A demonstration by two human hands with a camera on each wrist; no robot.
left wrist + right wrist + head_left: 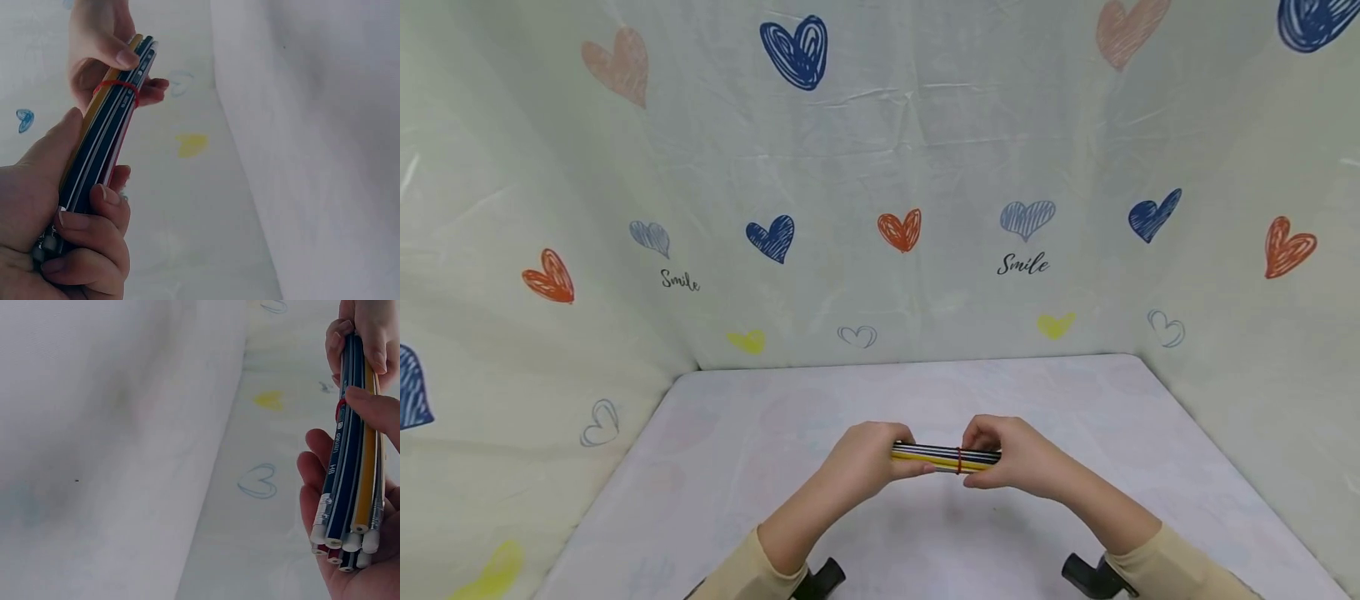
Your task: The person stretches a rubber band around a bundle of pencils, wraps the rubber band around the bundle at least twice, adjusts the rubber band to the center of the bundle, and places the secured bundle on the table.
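Note:
A bundle of several pencils, dark blue and yellow among them, is held level above the table in the head view. My left hand grips its left end, thumb along one side and fingers curled round the other. With thumb and fingers my right hand holds the right end. A red rubber band circles the bundle close to the right hand. In the right wrist view, the right thumb lies by the band, and white erasers show at the near end beside flat pencil ends. The palms hide parts of the pencils.
The white table spreads beneath both hands. A pale curtain printed with hearts and "Smile" lettering stands behind it and along both sides. Black wrist-camera mounts sit at the sleeves.

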